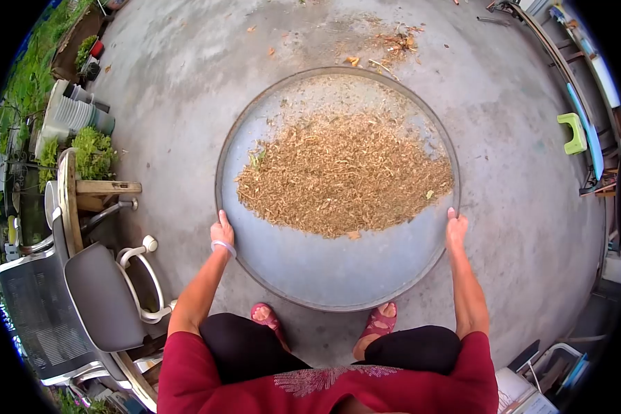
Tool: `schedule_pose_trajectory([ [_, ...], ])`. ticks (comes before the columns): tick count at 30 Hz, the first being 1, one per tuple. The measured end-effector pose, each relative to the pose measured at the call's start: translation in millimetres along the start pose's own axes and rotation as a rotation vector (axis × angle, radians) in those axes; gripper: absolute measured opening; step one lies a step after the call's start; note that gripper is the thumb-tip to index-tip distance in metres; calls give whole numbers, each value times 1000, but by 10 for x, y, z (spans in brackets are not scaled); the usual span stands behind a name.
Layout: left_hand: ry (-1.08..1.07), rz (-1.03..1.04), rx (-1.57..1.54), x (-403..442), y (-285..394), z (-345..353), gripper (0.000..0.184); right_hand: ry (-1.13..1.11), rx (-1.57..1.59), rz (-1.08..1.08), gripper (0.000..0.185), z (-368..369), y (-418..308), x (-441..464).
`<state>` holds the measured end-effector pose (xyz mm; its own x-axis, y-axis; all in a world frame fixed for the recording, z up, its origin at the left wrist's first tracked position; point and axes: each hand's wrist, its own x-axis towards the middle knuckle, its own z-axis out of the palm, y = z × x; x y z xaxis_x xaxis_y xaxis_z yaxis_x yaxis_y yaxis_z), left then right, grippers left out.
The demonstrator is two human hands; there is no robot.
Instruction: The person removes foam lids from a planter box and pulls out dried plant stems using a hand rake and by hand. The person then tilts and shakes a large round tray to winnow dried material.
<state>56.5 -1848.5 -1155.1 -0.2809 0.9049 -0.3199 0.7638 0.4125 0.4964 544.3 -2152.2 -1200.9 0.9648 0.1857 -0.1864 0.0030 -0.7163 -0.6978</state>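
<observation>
A large round metal tray [310, 269] with a raised rim is in front of me, above my feet. Brown chopped plant material [345, 172] is heaped across its middle and upper part, with finer bits scattered toward the far rim. My left hand [222, 231] grips the rim at the lower left, thumb on top, with a pale bracelet at the wrist. On the opposite side, my right hand [455, 229] is closed on the rim at the lower right. The fingers under the rim are hidden on both sides.
Office chairs [103, 297] and a wooden stool [107, 186] stand at the left, near stacked pots [83, 114] and plants. A green stool [573, 134] is at the right. Dry debris [400, 43] lies on the concrete floor [165, 90] beyond the tray.
</observation>
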Motion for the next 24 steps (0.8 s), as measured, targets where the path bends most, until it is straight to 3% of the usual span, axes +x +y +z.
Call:
schedule_pose_trajectory([
  [3,-3,34,-155,-8,-37,21,72,13,42,-49,36,-98,-129,-191],
  [6,168,134,13,143,-91,144,71,84,46,-148,33,-9,-89,-52],
  [8,102,80,1,14,126,-3,64,98,-10,-191,30,-108,-168,-84],
  [11,-67,13,89,57,173,-156,66,-72,-50,-32,29,-347,-490,-184],
  [15,-41,-10,136,143,201,-120,62,-3,32,-39,31,-259,-398,-95],
  [20,-79,146,-14,211,583,-44,60,24,48,94,31,-388,-253,-127],
  [23,-34,239,-6,175,703,189,57,258,29,-17,31,-466,-45,-41],
  [24,-18,220,37,296,792,164,57,222,1,-22,31,-484,-253,5],
])
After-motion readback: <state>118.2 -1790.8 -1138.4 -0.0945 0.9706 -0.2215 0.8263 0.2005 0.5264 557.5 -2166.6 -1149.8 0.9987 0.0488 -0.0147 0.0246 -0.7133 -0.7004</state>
